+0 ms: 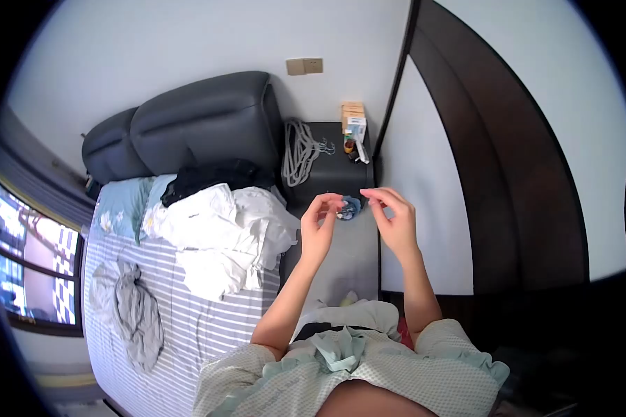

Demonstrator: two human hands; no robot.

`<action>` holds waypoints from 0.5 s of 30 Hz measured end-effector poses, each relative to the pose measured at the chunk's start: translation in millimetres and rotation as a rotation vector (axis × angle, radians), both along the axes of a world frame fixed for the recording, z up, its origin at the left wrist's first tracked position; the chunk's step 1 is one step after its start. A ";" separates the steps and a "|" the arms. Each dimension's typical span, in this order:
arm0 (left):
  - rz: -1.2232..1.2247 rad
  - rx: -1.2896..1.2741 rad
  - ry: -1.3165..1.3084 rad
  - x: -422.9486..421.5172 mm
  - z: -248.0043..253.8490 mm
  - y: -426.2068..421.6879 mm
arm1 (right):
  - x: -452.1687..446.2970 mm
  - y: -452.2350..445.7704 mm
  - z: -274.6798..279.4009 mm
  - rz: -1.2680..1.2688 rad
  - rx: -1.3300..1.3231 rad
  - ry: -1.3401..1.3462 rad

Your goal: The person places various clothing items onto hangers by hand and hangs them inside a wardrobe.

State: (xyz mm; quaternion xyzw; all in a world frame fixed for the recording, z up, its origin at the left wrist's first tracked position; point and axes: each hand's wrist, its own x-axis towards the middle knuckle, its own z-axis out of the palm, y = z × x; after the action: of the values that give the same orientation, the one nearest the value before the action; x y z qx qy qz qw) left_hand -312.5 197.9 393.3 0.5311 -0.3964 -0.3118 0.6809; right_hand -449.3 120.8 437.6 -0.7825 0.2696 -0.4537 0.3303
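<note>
We see the blue thing (352,206) between our left hand (318,224) and right hand (396,219), looking closer to the left. Our fingers curl; we can't tell if they pinch anything.

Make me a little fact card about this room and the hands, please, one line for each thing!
Left hand: raised, fingers curled; can't tell if it holds anything
Right hand: raised, fingers bent toward the left hand
Seen between the hands: a small blue thing, too unclear to name
Bed: striped sheet, blue floral pillow, white cloth pile, black cloth, crumpled grey cloth
Nightstand: grey clothes hangers, small boxes
Headboard: dark, padded
</note>
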 end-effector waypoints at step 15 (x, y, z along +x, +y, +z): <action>0.161 0.211 0.129 68.6 -99.8 6.0 | 84.1 -26.1 -127.0 0.311 0.234 0.230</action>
State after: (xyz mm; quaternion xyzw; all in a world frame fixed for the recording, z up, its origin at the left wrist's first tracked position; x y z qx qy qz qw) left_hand -243.9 204.0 293.6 0.6086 -0.2729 -0.3296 0.6682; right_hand -365.3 94.7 310.6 -0.8177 0.2325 -0.2708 0.4516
